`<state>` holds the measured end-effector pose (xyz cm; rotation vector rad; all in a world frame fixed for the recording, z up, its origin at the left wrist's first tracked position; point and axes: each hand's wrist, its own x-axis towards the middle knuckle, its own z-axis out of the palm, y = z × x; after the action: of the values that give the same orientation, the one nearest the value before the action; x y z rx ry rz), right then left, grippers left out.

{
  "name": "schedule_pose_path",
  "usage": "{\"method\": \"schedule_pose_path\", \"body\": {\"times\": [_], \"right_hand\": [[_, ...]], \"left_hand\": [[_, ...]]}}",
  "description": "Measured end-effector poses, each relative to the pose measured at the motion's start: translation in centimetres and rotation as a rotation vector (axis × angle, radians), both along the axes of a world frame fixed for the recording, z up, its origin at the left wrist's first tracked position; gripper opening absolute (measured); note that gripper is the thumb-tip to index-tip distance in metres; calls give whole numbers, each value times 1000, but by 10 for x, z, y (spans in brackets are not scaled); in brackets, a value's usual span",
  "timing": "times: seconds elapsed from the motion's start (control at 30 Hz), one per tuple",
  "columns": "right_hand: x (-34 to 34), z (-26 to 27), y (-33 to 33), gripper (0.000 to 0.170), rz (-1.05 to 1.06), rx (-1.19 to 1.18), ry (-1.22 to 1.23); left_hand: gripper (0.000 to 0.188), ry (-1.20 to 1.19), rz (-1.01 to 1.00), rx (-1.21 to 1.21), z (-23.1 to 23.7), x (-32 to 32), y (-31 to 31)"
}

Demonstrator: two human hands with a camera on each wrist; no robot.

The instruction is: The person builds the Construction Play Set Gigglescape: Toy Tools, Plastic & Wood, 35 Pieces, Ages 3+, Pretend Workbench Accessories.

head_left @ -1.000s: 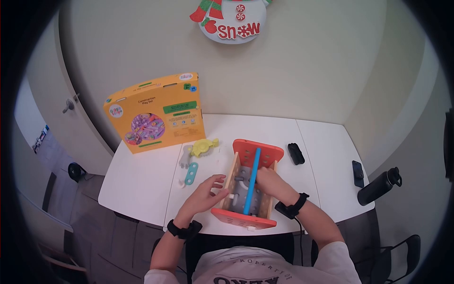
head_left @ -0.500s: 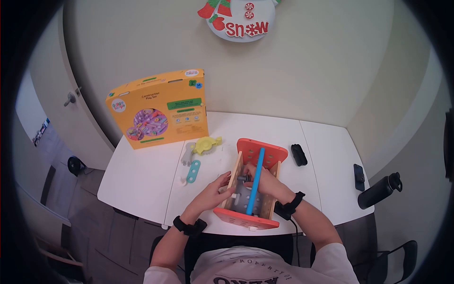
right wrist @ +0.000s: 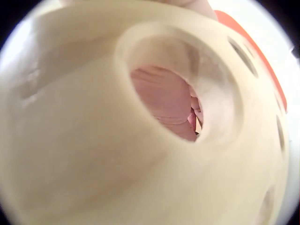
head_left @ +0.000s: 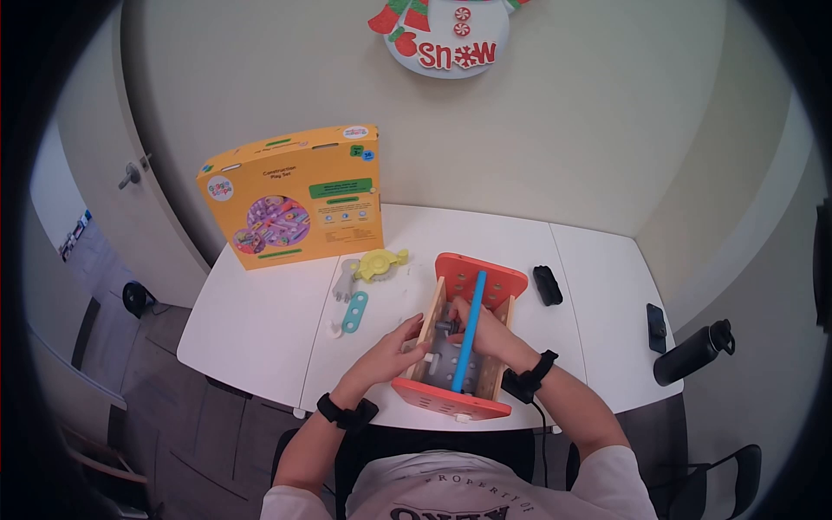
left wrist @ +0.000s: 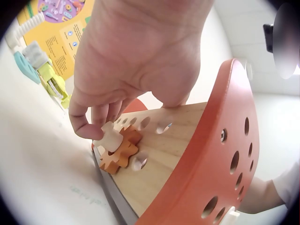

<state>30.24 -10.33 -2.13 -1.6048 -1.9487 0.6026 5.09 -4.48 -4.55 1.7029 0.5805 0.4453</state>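
Observation:
A toy toolbox with red end panels [head_left: 451, 399], wooden sides and a blue bar handle [head_left: 469, 334] stands before me. At its left side, my left hand [head_left: 386, 357] has its thumb over the wooden panel's top edge [left wrist: 185, 115]. Its curled fingers hold the head of a white bolt [left wrist: 110, 137], beside orange gears [left wrist: 127, 149] on the panel's outer face. My right hand [head_left: 492, 333] reaches inside under the bar, fingers and thumb around a dark grey bolt-like piece [head_left: 445, 328]. In the right wrist view, the near wooden panel hides most of that hand.
Left of the toolbox lie a teal strip with holes [head_left: 354, 312], a grey piece [head_left: 345, 279] and a yellow piece [head_left: 379, 264]. An orange-yellow box [head_left: 295, 204] stands behind them. To the right are a black case [head_left: 547, 285], a phone [head_left: 657, 328] and a black bottle [head_left: 692, 354].
My right hand has moved left and deeper inside the toolbox, to the dark grey piece. My left hand has come closer against the left panel. Little differs over the last half second.

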Motion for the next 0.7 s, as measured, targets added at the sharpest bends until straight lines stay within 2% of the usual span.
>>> {"method": "schedule_pose_path", "body": {"times": [0.1, 0.3, 0.5, 0.7], "right_hand": [[-1, 8, -1, 42, -12, -126, 128], [4, -6, 2, 41, 48, 20, 43], [3, 4, 0, 45, 25, -53, -26], [2, 10, 1, 39, 22, -173, -142]], "left_hand": [[78, 5, 2, -6, 0, 0, -1], [77, -19, -12, 2, -5, 0, 1], [72, -20, 8, 51, -5, 0, -1], [66, -20, -3, 31, 12, -1, -8]]}}
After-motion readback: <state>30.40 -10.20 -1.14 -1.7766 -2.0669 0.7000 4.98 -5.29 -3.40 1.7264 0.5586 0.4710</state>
